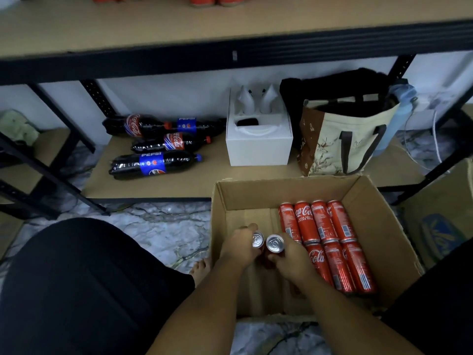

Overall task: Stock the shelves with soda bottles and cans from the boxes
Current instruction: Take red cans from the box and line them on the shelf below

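Down inside the cardboard box, the left hand grips the left can and the right hand grips the right can, both upright, side by side. More red cans lie flat alongside. Beyond, four bottles lie on the low shelf beside a white carton.

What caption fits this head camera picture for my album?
The left hand and right hand each grip a can in the box; bottles lie on the low shelf.

We see a dim, slightly soft picture, the upper shelf bowed by wide-angle distortion, shadow darkening the lower shelf, lids of two cans glinting.
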Demonstrator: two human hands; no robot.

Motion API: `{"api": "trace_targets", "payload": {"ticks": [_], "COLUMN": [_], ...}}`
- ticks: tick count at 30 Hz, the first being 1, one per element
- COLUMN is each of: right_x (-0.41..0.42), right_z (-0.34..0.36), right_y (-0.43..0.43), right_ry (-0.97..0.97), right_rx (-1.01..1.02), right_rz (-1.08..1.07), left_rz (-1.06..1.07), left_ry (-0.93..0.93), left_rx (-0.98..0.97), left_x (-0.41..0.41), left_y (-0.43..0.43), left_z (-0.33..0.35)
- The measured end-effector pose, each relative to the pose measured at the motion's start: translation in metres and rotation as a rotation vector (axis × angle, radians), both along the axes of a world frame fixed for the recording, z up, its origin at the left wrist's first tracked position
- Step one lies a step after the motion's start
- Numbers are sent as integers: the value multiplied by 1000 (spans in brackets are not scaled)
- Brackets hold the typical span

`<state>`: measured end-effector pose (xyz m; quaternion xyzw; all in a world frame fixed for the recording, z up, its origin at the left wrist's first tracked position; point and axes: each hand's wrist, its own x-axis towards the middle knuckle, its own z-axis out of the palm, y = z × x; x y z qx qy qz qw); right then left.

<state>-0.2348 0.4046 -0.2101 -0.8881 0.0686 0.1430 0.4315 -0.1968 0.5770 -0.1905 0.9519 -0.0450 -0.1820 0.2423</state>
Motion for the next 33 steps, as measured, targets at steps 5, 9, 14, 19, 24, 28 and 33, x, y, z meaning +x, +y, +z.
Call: {"api": "trace_targets", "payload": {"ticks": [5,9,14,19,24,28,33], "right_x": [18,44,56,57,70,95,143], "right_z": [43,108,206,299,386,438,471], "right_y": [0,2,8,30,61,92,134], "right_ry": [-109,-206,-343,-532,-678,-686,-762], "right_rx": [142,294,511,599,665,675,524], "right_rz": [-36,-76,-94,26,156,210,178], "left_rz": [-43,-58,-11,45,77,79,222], "left_ry": [-74,-186,-441,-627,-741,-828,-892], "left_rx": [-100,-214,-346,-526,-626,-599,-676], "left_x": [21,42,38,21,17,32,75], "left_y": [18,34,60,87,115,137,161], "left_z": [58,141,241,325,396,436,467]}}
